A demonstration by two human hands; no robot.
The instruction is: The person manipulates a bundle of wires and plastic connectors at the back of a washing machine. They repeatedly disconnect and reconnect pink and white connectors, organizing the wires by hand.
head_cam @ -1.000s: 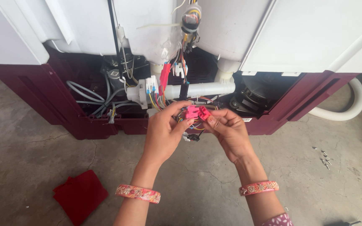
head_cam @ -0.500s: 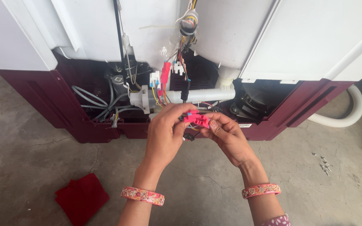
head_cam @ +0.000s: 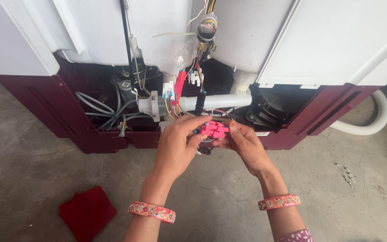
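Both hands have shifted a little to the left and downward in view since the earlier frames, and they keep their hold on the pink connector the whole time; the red cloth sits in much the same spot on the floor.

At far left, the red cloth [head_cam: 87,212] lies crumpled on the concrete floor [head_cam: 27,179], well apart from the hands. Above it stands the maroon base [head_cam: 45,112] of an opened washing machine, its white body [head_cam: 90,31] rising behind. Inside the open back, grey hoses [head_cam: 96,105] curl at the left, beside a white drain pipe [head_cam: 213,101] that runs across the middle, with a bundle of coloured wires [head_cam: 189,85] hanging down onto it.

The left hand [head_cam: 178,145] comes up from below, an orange patterned bangle [head_cam: 152,211] on its wrist. Its fingers [head_cam: 192,123] are curled, thumb and forefinger pinching the left side of the pink connector [head_cam: 213,130]. That connector is held in the air between the two hands, just in front of the machine's lower opening and below the white pipe, with thin wires trailing from it towards the machine.

The right hand [head_cam: 246,144] meets it from the other side, its fingers [head_cam: 234,130] pressed against the connector's right edge and underside. A matching bangle [head_cam: 279,202] circles that wrist.

Further right, a dark motor [head_cam: 269,112] sits in the base, a white corrugated hose [head_cam: 372,123] loops outside the cabinet, and a few small screws [head_cam: 348,174] lie scattered on the floor.
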